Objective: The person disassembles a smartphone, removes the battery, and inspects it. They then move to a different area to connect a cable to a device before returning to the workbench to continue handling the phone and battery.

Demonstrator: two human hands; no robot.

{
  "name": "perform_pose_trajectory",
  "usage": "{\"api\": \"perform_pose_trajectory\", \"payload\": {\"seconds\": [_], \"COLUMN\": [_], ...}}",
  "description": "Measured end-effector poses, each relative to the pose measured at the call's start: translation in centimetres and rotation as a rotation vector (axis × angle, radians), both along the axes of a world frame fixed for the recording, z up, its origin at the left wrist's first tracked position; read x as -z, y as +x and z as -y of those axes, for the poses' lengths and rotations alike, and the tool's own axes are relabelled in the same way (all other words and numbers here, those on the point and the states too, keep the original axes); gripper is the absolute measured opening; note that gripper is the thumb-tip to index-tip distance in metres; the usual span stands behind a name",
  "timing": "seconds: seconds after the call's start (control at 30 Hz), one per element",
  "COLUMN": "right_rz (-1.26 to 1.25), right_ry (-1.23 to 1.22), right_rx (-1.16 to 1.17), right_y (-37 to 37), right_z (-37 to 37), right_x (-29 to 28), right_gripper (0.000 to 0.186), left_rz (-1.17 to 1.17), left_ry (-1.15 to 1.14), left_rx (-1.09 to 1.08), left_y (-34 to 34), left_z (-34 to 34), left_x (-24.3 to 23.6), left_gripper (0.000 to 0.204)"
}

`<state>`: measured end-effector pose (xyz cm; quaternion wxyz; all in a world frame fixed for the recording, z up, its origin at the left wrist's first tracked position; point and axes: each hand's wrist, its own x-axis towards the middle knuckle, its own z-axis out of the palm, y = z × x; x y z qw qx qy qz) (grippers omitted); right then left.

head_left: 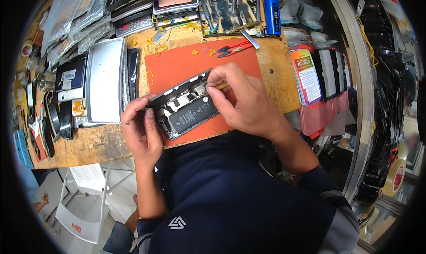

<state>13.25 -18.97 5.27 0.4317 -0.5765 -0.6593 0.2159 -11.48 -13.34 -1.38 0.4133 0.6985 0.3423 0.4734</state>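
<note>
An opened smartphone (pixel 191 116), with its black battery and inner parts showing, is held tilted above an orange mat (pixel 173 61). My left hand (pixel 142 129) grips the phone at its left end, fingers curled round the edge. My right hand (pixel 237 101) is closed in a pinch at the phone's upper right corner, with what looks like a thin yellowish tool (pixel 222 85) mostly hidden by the fingers. Red-handled snips (pixel 230 50) lie on the mat beyond, and yellow scraps are scattered near them.
A wooden bench (pixel 284 78) carries a white tray (pixel 105 78), stacked devices, a tool tray (pixel 228 12), a blue cylinder (pixel 270 12) and phone packaging (pixel 306 76). A white folding chair (pixel 77 216) stands lower left, beside another person's hand (pixel 43 200) and bent leg.
</note>
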Motion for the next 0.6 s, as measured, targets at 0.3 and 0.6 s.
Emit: {"api": "perform_pose_trajectory", "payload": {"seconds": [0.3,0.6], "right_rz": [0.007,0.434], "right_ry": [0.049,0.045], "right_rx": [-0.066,-0.076], "right_y": [-0.2,-0.5], "right_z": [-1.3,-1.0], "right_x": [0.7,-1.0], "right_gripper": [0.025,0.024], "left_rz": [-0.062,0.012], "left_ry": [-0.112,-0.092], "left_rx": [-0.112,-0.043], "left_y": [0.6,0.1], "left_z": [0.2,-0.1], "left_x": [-0.5,0.1], "left_gripper": [0.032,0.035]}}
